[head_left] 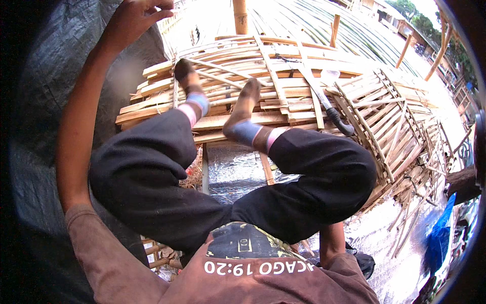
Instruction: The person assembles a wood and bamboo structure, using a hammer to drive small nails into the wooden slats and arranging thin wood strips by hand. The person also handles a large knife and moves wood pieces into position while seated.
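My left hand (132, 21) is raised at the upper left, partly cut by the top edge. Its fingers are bent and a little apart, with nothing visible between them. My right forearm (332, 239) passes beneath my right thigh, which hides the hand. Both my feet, in brown, blue and pink socks (246, 129), rest on or just above a stack of split bamboo slats (212, 120). Right of my feet, a long blade with a curved black handle (338, 120) lies across the slats. None of my visible fingers touch it.
A slatted bamboo panel (387, 116) leans at the right, with loose strips below it. Dark sheeting (38, 116) hangs along the left. A bamboo post (240, 17) stands ahead, and long poles (309, 23) lie beyond. Blue plastic (439, 233) is at the far right.
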`<state>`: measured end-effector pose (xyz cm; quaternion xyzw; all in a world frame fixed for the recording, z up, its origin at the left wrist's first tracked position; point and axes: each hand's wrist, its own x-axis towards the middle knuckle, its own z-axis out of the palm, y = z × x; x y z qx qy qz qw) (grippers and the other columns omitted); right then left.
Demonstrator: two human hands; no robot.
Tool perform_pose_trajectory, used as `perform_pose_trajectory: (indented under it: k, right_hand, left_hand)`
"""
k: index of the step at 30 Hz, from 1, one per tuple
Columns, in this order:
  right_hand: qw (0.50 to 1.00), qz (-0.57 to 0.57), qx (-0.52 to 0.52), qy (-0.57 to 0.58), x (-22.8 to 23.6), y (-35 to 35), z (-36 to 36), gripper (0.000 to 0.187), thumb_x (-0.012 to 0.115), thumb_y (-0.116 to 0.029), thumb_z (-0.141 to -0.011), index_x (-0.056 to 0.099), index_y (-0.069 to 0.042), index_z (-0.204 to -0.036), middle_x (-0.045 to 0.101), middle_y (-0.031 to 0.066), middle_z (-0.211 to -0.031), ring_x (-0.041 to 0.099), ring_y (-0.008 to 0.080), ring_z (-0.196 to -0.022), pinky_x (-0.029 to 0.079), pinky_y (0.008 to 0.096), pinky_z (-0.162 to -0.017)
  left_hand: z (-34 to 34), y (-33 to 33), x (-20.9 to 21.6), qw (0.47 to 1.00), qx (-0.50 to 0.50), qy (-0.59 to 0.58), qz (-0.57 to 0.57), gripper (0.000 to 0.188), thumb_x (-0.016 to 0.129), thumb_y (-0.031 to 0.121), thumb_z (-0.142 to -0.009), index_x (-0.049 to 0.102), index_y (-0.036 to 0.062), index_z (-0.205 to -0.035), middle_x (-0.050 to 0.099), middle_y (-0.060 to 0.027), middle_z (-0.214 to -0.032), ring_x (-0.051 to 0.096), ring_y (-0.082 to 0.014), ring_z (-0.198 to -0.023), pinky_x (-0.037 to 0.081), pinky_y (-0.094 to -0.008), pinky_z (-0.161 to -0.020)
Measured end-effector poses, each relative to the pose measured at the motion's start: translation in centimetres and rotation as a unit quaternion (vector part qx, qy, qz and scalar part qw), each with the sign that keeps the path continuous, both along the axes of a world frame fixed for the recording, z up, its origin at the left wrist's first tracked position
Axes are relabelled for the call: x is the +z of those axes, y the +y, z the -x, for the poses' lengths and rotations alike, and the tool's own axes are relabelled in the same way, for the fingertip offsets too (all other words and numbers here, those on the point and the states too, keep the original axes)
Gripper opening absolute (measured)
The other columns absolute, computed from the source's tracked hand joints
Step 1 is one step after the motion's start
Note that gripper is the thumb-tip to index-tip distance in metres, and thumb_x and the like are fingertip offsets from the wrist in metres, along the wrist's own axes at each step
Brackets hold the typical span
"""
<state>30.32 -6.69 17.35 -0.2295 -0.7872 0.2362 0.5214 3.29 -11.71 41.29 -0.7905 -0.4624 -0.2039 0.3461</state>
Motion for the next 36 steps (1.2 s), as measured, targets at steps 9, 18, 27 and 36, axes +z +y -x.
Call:
perform_pose_trajectory:
  k: [9, 18, 27, 36]
  right_hand:
    - [0.939, 0.146, -0.268, 0.159, -3.6, 7.2, -16.7, 0.026, 0.062, -0.019, -0.095, 0.058, -0.003, -0.115, 0.062, 0.0125, -0.097, 0.057, 0.0212, -0.078, 0.048, 0.0369, -0.074]
    - [0.847, 0.221, -0.421, 0.239, -16.9, 4.3, -28.7, 0.024, 0.061, -0.017, -0.096, 0.058, -0.003, -0.114, 0.062, 0.0109, -0.093, 0.057, 0.0195, -0.071, 0.049, 0.0353, -0.069]
    - [0.841, 0.199, -0.435, 0.254, -16.5, -1.3, -31.7, 0.021, 0.061, -0.016, -0.097, 0.057, -0.003, -0.114, 0.062, 0.0092, -0.089, 0.057, 0.0177, -0.064, 0.051, 0.0336, -0.064]
    - [0.890, 0.238, -0.347, 0.175, -1.1, 1.1, -26.3, 0.029, 0.060, -0.015, -0.096, 0.057, -0.004, -0.122, 0.050, -0.0021, -0.078, 0.040, 0.0036, -0.055, 0.032, 0.0182, -0.047]
  left_hand:
    - [-1.3, 7.5, -1.8, 0.997, -0.015, -0.006, 0.080, 0.016, 0.070, 0.018, -0.090, 0.071, 0.0041, -0.099, 0.074, -0.0088, -0.094, 0.072, -0.0199, -0.085, 0.057, -0.0334, -0.075]
    - [-7.1, 22.2, -15.8, 0.952, -0.141, -0.186, 0.197, 0.020, 0.073, 0.022, -0.087, 0.072, 0.0064, -0.100, 0.074, -0.0105, -0.088, 0.073, -0.0209, -0.079, 0.056, -0.0328, -0.073]
    - [-8.0, 26.4, -35.3, 0.746, -0.154, -0.597, 0.252, 0.019, 0.079, 0.015, -0.084, 0.072, 0.0050, -0.098, 0.075, -0.0066, -0.086, 0.069, -0.0089, -0.077, 0.056, -0.0240, -0.070]
    - [-11.4, 22.8, -41.1, 0.729, -0.126, -0.638, 0.214, 0.018, 0.077, 0.010, -0.085, 0.069, 0.0047, -0.101, 0.076, -0.0075, -0.090, 0.070, -0.0094, -0.083, 0.056, -0.0241, -0.073]
